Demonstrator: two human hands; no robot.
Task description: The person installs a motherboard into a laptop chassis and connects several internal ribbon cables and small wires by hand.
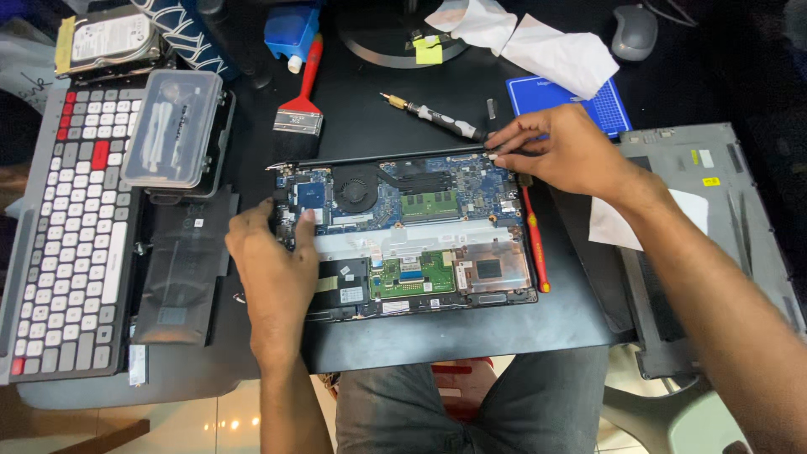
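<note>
An opened laptop base (420, 244) lies on the black desk with its blue circuit board, round fan (353, 192) and green memory module (429, 203) exposed. My left hand (273, 261) rests on the base's left edge, thumb on the silver strip. My right hand (559, 151) pinches the base's far right corner, fingertips together at the hinge area; I cannot tell if it holds a small part. A red-handled screwdriver (535, 244) lies along the right side of the base.
A black flat battery (185, 269) and a white-and-grey keyboard (71, 227) lie left. A clear bit case (172, 126), a red brush (301, 105), a precision screwdriver (433, 116), a blue mat (588, 101), tissues (538, 42) and a grey laptop cover (714, 210) surround it.
</note>
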